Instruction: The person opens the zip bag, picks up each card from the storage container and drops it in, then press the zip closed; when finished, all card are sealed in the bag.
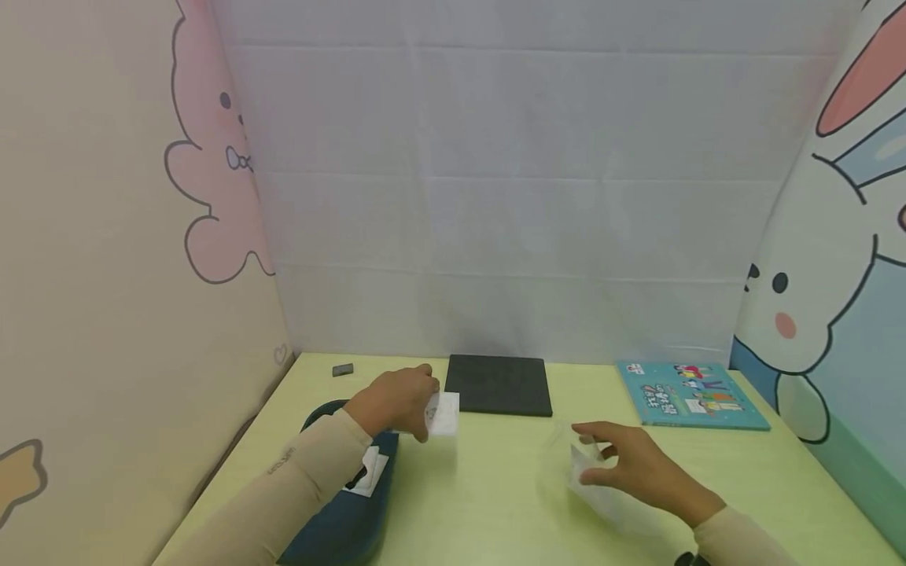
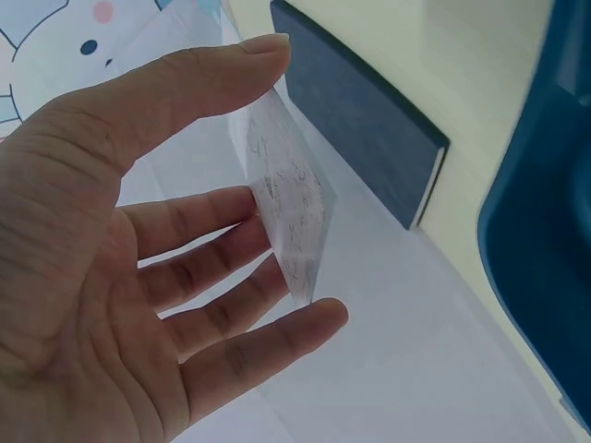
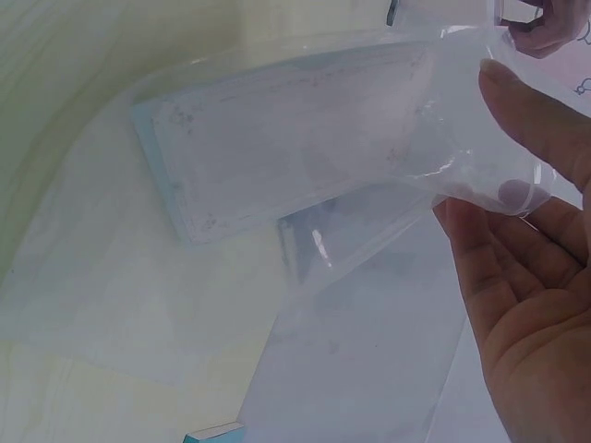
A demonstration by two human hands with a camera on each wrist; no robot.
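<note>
My left hand point(image 1: 427, 412) pinches a small thin white card point(image 1: 443, 414) between thumb and fingers, holding it just above the yellow-green table point(image 1: 495, 487). In the left wrist view the card point(image 2: 291, 217) stands on edge between the thumb and the fingertips point(image 2: 319, 318) of that hand point(image 2: 277, 157). My right hand point(image 1: 589, 454) holds a clear plastic bag point(image 1: 605, 491) low over the table, to the right of the left hand. In the right wrist view the bag point(image 3: 332, 157) hangs crumpled from the thumb and fingers of the right hand point(image 3: 489, 171).
A black flat pad point(image 1: 499, 384) lies at the back centre, also in the left wrist view point(image 2: 369, 120). A teal picture book point(image 1: 690, 395) lies back right. A dark blue tray point(image 1: 340, 523) sits under my left forearm. A small grey block point(image 1: 343, 369) is back left.
</note>
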